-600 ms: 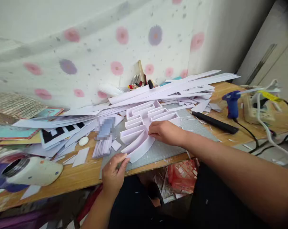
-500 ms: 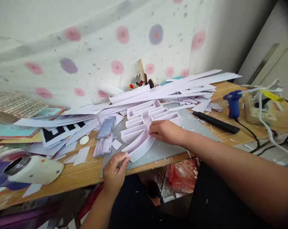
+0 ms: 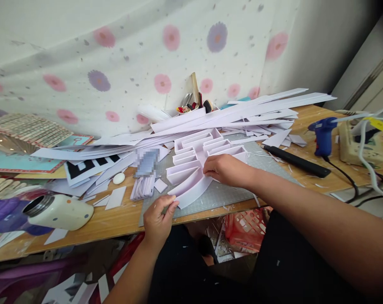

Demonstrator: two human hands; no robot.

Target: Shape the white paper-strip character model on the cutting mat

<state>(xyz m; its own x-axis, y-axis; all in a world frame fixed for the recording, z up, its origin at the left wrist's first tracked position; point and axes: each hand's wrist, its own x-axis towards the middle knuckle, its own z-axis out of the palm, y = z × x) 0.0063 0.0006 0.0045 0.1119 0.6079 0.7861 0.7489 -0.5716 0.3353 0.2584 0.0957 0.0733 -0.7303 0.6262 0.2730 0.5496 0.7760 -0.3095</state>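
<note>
A white walled shape [image 3: 200, 158], built of thin upright strips like a hollow letter, lies on a grey cutting mat [image 3: 194, 201]. Along its near side curves a white strip [image 3: 194, 190] standing on edge. My left hand [image 3: 159, 215] pinches the strip's near left end between thumb and fingers. My right hand [image 3: 224, 169] is closed at the strip's other end, fingertips pressed together against the walls; the fingers partly hide that spot.
Long white strips [image 3: 242, 114] are heaped behind the shape. To the right are a black-handled cutter [image 3: 297, 161] and a blue glue gun [image 3: 324, 136] with its cord. A cream bottle [image 3: 61, 212] lies at left, near stacked small white pieces [image 3: 142, 188]. An orange basket [image 3: 246, 230] is below the table edge.
The view has shifted slightly, so the table's things sit a little farther right. Both hands keep the same hold at the curved strip.
</note>
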